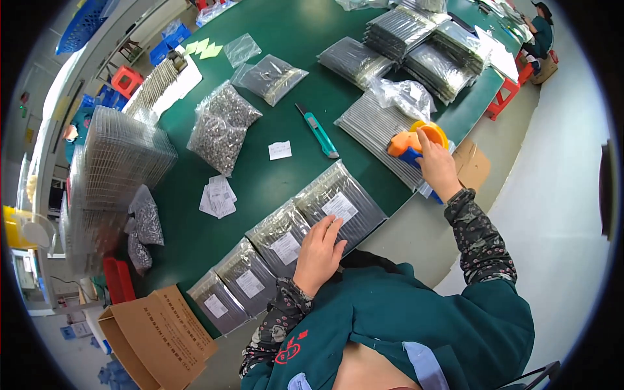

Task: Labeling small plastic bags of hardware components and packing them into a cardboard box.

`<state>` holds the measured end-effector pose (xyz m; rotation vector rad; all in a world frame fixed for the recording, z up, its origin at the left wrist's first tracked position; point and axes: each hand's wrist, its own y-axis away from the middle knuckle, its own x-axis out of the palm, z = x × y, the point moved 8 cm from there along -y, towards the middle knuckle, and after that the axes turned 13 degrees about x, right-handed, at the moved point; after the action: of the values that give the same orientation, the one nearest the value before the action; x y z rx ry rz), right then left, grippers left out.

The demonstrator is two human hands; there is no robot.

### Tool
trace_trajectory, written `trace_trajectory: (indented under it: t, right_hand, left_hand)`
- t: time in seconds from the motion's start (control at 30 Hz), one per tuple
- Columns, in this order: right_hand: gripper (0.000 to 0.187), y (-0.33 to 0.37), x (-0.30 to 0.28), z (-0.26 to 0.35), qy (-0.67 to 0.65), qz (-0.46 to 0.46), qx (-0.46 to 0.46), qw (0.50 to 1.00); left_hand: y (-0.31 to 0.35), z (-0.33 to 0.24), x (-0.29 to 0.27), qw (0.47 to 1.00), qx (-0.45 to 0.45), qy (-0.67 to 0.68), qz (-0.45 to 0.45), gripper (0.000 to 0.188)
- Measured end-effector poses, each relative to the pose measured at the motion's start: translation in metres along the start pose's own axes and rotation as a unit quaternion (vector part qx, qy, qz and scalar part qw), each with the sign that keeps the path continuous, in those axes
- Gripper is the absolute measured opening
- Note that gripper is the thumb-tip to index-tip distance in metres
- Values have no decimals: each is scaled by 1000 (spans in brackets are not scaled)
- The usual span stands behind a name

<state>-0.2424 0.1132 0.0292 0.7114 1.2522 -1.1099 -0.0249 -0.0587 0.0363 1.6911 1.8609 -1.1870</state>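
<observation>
My right hand (437, 166) is closed round an orange and blue tape dispenser (404, 144) with a yellow roll, over a stack of grey strips (374, 125) at the table's right edge. My left hand (318, 255) holds nothing. Its fingers are stretched out, with the tips at the white label (340, 207) on the rightmost clear bag of dark grey pieces (364, 218). Several such labelled bags lie in a row along the near edge, among them one (276, 242) just left of that hand. Beyond the row lies a teal utility knife (320, 135), blade out.
On the green table (286, 39) are a bag of small metal parts (221, 127), loose labels (218, 197) and a paper slip (280, 150). Bagged stacks (406, 32) fill the far right. Wire racks (127, 146) stand left, above an open carton (156, 335). Another person (541, 32) sits far right.
</observation>
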Motion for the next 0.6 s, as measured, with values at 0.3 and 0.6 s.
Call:
trace_trajectory:
  t: [0.3, 0.6]
  right_hand:
    - [29, 50, -112, 41, -322, 93, -66, 940]
    - [30, 116, -143, 99, -412, 193, -169, 874]
  left_hand:
    - [-23, 2, -62, 984, -43, 153, -84, 32]
    - [-37, -65, -86, 862, -100, 497, 33, 32]
